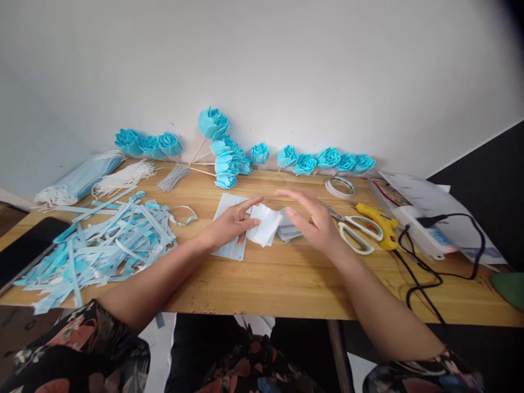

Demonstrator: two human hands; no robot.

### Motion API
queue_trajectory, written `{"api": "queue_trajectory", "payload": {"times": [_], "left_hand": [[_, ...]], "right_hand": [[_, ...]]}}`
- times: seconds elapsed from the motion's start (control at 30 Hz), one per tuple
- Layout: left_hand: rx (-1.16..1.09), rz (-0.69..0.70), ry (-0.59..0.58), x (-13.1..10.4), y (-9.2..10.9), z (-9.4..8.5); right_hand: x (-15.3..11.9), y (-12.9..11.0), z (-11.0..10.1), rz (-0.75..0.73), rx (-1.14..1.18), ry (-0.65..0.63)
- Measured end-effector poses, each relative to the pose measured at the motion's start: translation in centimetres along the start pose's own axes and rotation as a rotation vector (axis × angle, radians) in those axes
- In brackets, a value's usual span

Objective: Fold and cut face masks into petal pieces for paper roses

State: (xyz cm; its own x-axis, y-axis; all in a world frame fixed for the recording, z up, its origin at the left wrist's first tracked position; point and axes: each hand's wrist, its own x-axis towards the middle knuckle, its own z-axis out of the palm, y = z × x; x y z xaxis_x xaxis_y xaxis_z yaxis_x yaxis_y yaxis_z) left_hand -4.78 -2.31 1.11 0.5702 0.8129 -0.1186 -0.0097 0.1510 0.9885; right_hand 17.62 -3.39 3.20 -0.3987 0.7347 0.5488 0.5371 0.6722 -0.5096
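There are two hands (234,222), one phone (30,246), one glue gun (379,222), one power strip (434,240) and one pair of scissors (343,219).

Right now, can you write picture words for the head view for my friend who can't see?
A person's left hand holds white sheets over a wooden table, with the open right hand beside them. Blue strips lie in a heap to the left, scissors and a yellow glue gun to the right, and blue flowers line the back.

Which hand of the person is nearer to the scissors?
Right. The right hand is beside the blade end of the scissors; the left hand is farther left, at the white sheet.
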Motion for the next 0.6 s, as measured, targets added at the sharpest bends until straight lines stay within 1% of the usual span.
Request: {"api": "queue_trajectory", "payload": {"times": [0.07, 0.17, 0.23, 0.3, 0.37, 0.5, 0.6], "left_hand": [[0.098, 0.007, -0.024, -0.2, 0.3, 0.3], [0.154, 0.026, -0.046, -0.5, 0.5, 0.7], [0.169, 0.050, -0.039, -0.5, 0.6, 0.8], [0.167, 0.068, -0.002, -0.5, 0.6, 0.8], [0.143, 0.061, 0.047, -0.4, 0.5, 0.8], [0.142, 0.019, 0.069, 0.0, 0.1, 0.7], [0.158, 0.008, 0.126, 0.3, -0.5, 0.6]], "right_hand": [[0.0, 0.0, -0.1, 0.124, 0.103, -0.062], [0.0, 0.0, 0.6, 0.284, 0.245, -0.193], [0.0, 0.0, 1.4, 0.380, 0.294, -0.225], [0.0, -0.1, 2.0, 0.443, 0.338, -0.197], [-0.1, -0.2, 2.5, 0.475, 0.377, -0.130], [-0.4, -0.1, 2.9, 0.476, 0.338, 0.005], [-0.4, 0.0, 3.0, 0.462, 0.294, 0.054]]}}
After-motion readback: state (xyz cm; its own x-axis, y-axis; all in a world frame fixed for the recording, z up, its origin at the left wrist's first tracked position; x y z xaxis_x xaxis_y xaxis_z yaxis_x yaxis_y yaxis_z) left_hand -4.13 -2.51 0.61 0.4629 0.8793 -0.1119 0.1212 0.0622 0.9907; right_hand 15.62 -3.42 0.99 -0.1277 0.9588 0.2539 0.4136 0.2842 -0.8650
